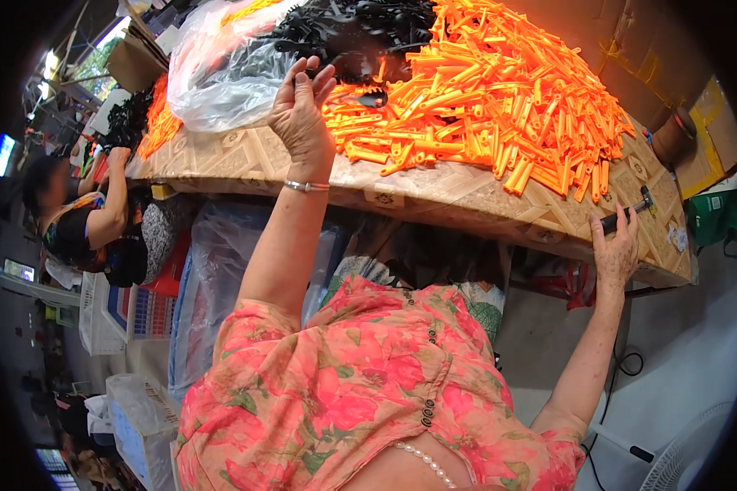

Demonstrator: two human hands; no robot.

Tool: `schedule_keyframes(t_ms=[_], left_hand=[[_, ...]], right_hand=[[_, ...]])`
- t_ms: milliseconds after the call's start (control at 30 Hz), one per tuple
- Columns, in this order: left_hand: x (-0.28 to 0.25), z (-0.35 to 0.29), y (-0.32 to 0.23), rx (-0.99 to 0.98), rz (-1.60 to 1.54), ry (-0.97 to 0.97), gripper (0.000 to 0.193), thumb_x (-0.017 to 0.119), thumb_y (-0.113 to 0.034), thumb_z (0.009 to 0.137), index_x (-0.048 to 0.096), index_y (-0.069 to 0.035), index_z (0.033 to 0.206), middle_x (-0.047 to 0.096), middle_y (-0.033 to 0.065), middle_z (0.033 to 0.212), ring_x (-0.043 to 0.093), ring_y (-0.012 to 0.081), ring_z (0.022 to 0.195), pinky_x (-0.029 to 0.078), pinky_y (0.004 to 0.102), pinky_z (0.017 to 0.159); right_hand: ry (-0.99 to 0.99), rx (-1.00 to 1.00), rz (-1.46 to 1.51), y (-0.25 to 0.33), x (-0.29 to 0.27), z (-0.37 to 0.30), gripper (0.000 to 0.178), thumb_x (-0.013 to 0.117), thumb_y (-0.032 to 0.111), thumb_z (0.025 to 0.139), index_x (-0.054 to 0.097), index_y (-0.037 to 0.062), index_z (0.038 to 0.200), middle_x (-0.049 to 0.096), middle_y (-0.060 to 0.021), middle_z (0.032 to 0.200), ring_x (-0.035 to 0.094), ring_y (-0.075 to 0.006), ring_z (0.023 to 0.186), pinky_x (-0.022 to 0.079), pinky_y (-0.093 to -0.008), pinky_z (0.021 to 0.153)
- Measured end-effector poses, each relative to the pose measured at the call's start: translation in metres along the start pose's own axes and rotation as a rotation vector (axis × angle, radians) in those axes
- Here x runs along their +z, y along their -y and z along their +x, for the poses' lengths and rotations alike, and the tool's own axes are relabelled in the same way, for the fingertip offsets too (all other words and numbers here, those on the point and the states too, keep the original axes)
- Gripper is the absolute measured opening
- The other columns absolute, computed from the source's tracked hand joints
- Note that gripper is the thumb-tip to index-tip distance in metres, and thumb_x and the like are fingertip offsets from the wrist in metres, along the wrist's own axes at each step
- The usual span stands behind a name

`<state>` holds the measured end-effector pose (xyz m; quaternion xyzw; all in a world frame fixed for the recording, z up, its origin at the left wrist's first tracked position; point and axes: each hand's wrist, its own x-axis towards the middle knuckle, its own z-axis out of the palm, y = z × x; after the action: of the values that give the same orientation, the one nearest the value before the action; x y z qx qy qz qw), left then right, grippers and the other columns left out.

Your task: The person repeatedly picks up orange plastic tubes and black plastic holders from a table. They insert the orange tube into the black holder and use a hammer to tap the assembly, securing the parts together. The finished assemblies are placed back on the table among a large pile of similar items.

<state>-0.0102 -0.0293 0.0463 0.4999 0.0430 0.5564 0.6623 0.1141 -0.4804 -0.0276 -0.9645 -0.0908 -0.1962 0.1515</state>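
Observation:
My left hand (305, 123) is raised over the table's near edge, fingers pointing up and apart, in front of a heap of black plastic parts (336, 37). Dark parts lie just behind its fingertips; I cannot tell whether it touches them. Beside it, a glossy black piece (373, 99) rests at the edge of a big pile of orange plastic pieces (499, 98), long and narrow in shape. At the table's right end, my right hand (617, 250) is closed around the black handle of a small hammer (643, 203), its metal head towards the far right.
A patterned covering lies over the table (385, 186). Clear plastic bags (221, 82) bunch at the back left. Another person (90, 213) works at the far left. Cardboard boxes (712, 139) stand at the right, a white fan (696, 450) on the lower right, a cable (610, 393) on the floor.

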Motion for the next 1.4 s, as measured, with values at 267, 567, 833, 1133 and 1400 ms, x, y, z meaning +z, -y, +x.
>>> schedule_keyframes(t_ms=[267, 567, 833, 1133, 1400], left_hand=[[-0.001, -0.099, -0.021, -0.681, -0.171, 0.217, 0.029, 0.049, -0.021, 0.102, 0.053, -0.003, 0.125, 0.065, 0.0201, 0.117, 0.068, 0.0131, 0.085, 0.057, 0.0240, 0.073], [0.008, -0.160, -0.017, -0.959, -0.093, 0.460, 0.039, 0.053, -0.020, 0.100, 0.051, 0.000, 0.133, 0.068, 0.0108, 0.114, 0.063, 0.0048, 0.078, 0.051, 0.0165, 0.066], [0.009, -0.166, -0.018, -0.970, -0.024, 0.457, 0.039, 0.050, -0.013, 0.099, 0.050, -0.001, 0.136, 0.068, 0.0059, 0.102, 0.064, 0.0102, 0.081, 0.054, 0.0233, 0.075], [0.007, -0.169, -0.019, -1.194, -0.171, 0.381, 0.041, 0.048, -0.011, 0.099, 0.045, 0.000, 0.138, 0.066, 0.0101, 0.106, 0.068, 0.0190, 0.085, 0.057, 0.0302, 0.073], [0.007, -0.174, -0.014, -0.958, 0.001, 0.596, 0.047, 0.054, -0.007, 0.095, 0.045, -0.003, 0.141, 0.068, 0.0071, 0.109, 0.064, 0.0099, 0.083, 0.048, 0.0214, 0.070]], right_hand=[[-0.377, -0.389, 0.496, 0.092, -0.004, -0.054, 0.046, 0.069, 0.022, 0.089, 0.057, 0.0033, 0.128, 0.053, -0.0148, 0.128, 0.059, -0.0248, 0.107, 0.051, -0.0344, 0.084], [0.319, 0.077, 1.321, 0.172, 0.003, -0.119, 0.036, 0.057, 0.001, 0.093, 0.056, -0.0004, 0.130, 0.054, 0.0058, 0.076, 0.044, 0.0003, 0.057, 0.040, -0.0160, 0.054], [0.049, -0.254, 0.888, 0.162, 0.010, -0.086, 0.034, 0.063, 0.014, 0.092, 0.059, 0.0023, 0.123, 0.061, -0.0014, 0.077, 0.053, -0.0096, 0.054, 0.046, -0.0251, 0.054], [-0.036, -0.345, 0.344, 0.150, 0.029, -0.042, 0.015, 0.072, 0.019, 0.081, 0.071, 0.0133, 0.095, 0.057, -0.0056, 0.097, 0.060, -0.0252, 0.091, 0.050, -0.0390, 0.076], [-0.083, -0.403, 0.936, 0.153, 0.021, -0.061, 0.009, 0.071, 0.002, 0.081, 0.067, 0.0038, 0.089, 0.060, -0.0135, 0.123, 0.062, -0.0220, 0.106, 0.056, -0.0265, 0.065]])
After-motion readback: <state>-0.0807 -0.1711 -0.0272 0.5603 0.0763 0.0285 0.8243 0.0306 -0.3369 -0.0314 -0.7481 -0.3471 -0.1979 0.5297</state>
